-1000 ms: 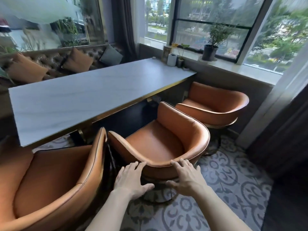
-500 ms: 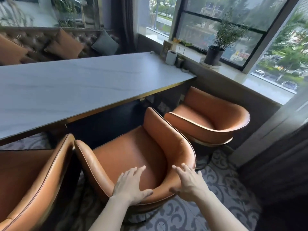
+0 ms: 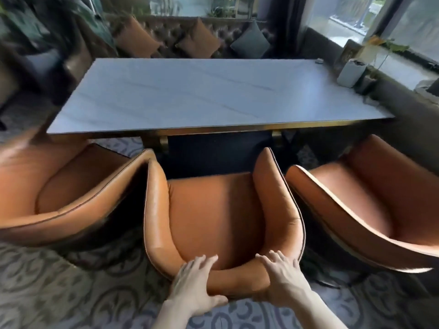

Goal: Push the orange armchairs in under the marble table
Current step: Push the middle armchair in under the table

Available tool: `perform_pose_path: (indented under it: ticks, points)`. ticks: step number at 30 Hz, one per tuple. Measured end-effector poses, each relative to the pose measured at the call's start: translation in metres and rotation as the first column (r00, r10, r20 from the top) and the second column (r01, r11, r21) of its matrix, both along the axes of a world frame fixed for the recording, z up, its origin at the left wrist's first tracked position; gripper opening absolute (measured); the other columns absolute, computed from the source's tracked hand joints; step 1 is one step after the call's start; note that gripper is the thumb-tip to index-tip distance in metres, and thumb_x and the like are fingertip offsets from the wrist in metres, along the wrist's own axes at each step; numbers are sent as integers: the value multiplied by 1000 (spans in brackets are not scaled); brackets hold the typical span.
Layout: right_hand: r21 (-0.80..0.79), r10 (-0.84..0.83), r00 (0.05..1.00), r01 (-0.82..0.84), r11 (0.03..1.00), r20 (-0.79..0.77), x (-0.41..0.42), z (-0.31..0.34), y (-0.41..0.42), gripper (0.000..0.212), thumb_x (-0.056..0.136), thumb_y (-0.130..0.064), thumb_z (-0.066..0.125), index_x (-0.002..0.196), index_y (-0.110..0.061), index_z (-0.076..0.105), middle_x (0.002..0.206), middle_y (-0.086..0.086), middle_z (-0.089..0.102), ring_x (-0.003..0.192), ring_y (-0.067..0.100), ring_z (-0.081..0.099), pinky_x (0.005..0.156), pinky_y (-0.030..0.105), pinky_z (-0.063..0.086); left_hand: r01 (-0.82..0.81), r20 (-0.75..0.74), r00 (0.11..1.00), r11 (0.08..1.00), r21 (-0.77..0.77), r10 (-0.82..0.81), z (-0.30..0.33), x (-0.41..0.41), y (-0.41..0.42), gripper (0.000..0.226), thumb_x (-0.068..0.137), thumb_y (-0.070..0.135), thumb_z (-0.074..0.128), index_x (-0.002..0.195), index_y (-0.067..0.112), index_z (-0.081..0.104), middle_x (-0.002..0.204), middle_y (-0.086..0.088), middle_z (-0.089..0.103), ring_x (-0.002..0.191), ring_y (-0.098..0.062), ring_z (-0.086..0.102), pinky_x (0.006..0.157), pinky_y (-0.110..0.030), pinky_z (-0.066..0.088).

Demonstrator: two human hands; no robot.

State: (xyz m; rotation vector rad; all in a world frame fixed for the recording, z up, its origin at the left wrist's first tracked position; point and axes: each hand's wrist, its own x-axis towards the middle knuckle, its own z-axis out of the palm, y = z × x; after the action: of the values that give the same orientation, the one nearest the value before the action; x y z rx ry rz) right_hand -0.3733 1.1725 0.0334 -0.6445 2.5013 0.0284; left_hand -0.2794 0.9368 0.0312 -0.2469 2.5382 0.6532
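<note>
Three orange armchairs stand in a row before the white marble table [image 3: 202, 96]. The middle armchair [image 3: 211, 210] faces the table squarely, its front edge short of the table's near edge. My left hand [image 3: 194, 286] and my right hand [image 3: 282, 279] both grip the top of its curved backrest, fingers over the rim and thumbs behind. The left armchair [image 3: 59, 193] touches the middle one's armrest and is angled. The right armchair [image 3: 370, 210] is also angled, close beside the middle one.
A tufted bench with orange and grey cushions [image 3: 199, 39] runs behind the table. A window ledge with a white pot [image 3: 348, 73] and plants lies at the right. Patterned grey floor [image 3: 71, 293] surrounds the chairs.
The middle armchair has swung round to face the table squarely, and my view has turned left with it. Both hands went from resting on the backrest to gripping it.
</note>
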Motion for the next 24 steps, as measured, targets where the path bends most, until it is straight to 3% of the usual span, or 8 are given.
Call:
perform_pose_path:
  ticks: [4, 7, 10, 12, 16, 20, 24]
  points:
    - [-17, 131, 991, -130, 991, 22, 0, -26, 26, 103, 69, -67, 81, 154, -37, 31, 147, -2, 39, 144, 24, 29, 114, 56, 30, -25, 80, 996, 1000, -5, 25, -33, 21, 38, 100, 74, 71, 66, 152, 43, 9, 163, 5, 13, 149, -20, 8, 120, -46, 9]
    - [-75, 159, 986, -162, 984, -49, 3, -41, 29, 96, 71, -61, 84, 150, -35, 37, 141, 1, 42, 139, 26, 33, 114, 52, 31, -107, 15, 994, 994, -24, 107, -46, 29, 49, 87, 81, 60, 68, 150, 46, 15, 161, 8, 13, 149, -18, 3, 120, -51, 8]
    - [-76, 183, 979, -190, 979, -95, 4, -54, 24, 96, 74, -55, 85, 152, -32, 35, 145, 6, 40, 143, 32, 29, 116, 52, 29, -143, -54, 989, 988, -49, 140, -56, 29, 51, 79, 86, 50, 69, 148, 47, 19, 159, 10, 17, 148, -17, 4, 119, -54, 10]
    - [-94, 184, 972, -199, 976, -143, 6, -64, 18, 93, 71, -55, 86, 149, -29, 42, 140, 8, 47, 139, 34, 37, 112, 55, 34, -159, -77, 985, 985, -65, 154, -60, 25, 48, 74, 88, 47, 67, 147, 47, 22, 158, 11, 20, 148, -16, 7, 119, -54, 13]
    - [-56, 192, 965, -205, 977, -180, 7, -83, 14, 89, 58, -56, 93, 134, -22, 60, 123, 12, 63, 122, 38, 55, 92, 63, 50, -177, -155, 976, 971, -159, 152, -64, 22, 46, 67, 90, 51, 62, 147, 45, 28, 156, 10, 29, 146, -15, 16, 112, -44, 22]
    - [-35, 222, 952, -234, 972, -210, 4, -85, 13, 87, 62, -55, 92, 134, -19, 60, 118, 14, 63, 115, 40, 57, 84, 63, 51, -166, -195, 973, 964, -209, 126, -71, 24, 46, 62, 90, 51, 61, 145, 46, 33, 155, 6, 36, 146, -18, 20, 107, -46, 26]
    - [-31, 215, 955, -226, 974, -203, 2, -76, 10, 83, 65, -56, 90, 133, -19, 61, 114, 13, 64, 111, 38, 57, 80, 58, 50, -117, -136, 987, 968, -224, 88, -73, 23, 46, 61, 88, 50, 64, 143, 43, 40, 152, 0, 43, 144, -23, 29, 105, -52, 32]
